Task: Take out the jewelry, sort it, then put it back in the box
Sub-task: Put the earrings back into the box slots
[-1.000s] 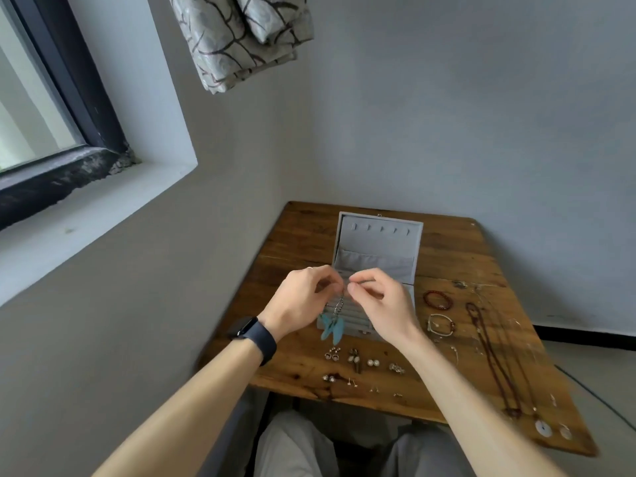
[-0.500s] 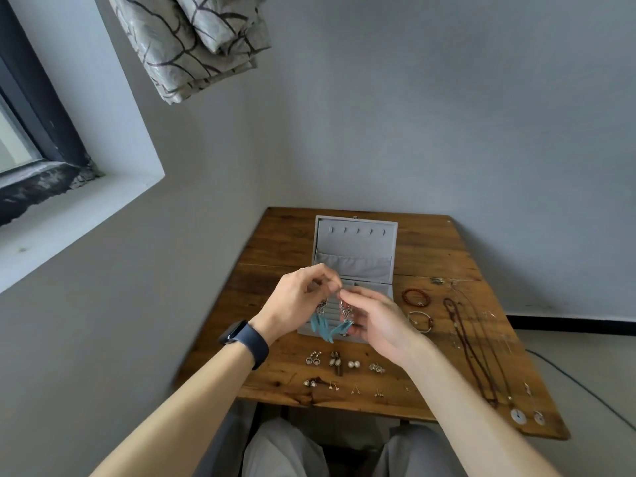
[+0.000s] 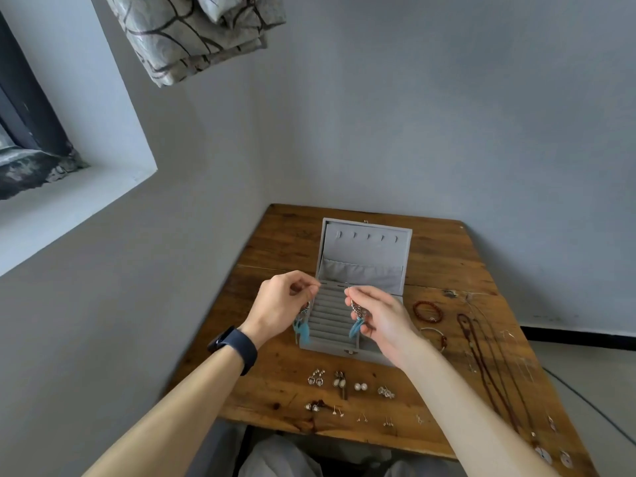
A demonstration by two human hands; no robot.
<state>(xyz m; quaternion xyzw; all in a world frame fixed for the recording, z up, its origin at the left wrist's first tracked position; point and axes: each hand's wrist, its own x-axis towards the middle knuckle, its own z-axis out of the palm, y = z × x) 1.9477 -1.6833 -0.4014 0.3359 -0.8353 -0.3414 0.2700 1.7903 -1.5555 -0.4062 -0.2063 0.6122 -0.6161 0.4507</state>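
Above the open grey box (image 3: 364,251), the left hand (image 3: 277,313) pinches one feather earring (image 3: 302,328) and the right hand (image 3: 383,321) pinches the other earring (image 3: 356,321). Each hangs with its long axis vertical, blue feather pointing down

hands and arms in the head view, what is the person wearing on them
Both forearms are bare, with no sleeves in view. The left hand has a dark navy wristband, like a smartwatch strap, at its wrist. The right hand has a bare wrist.
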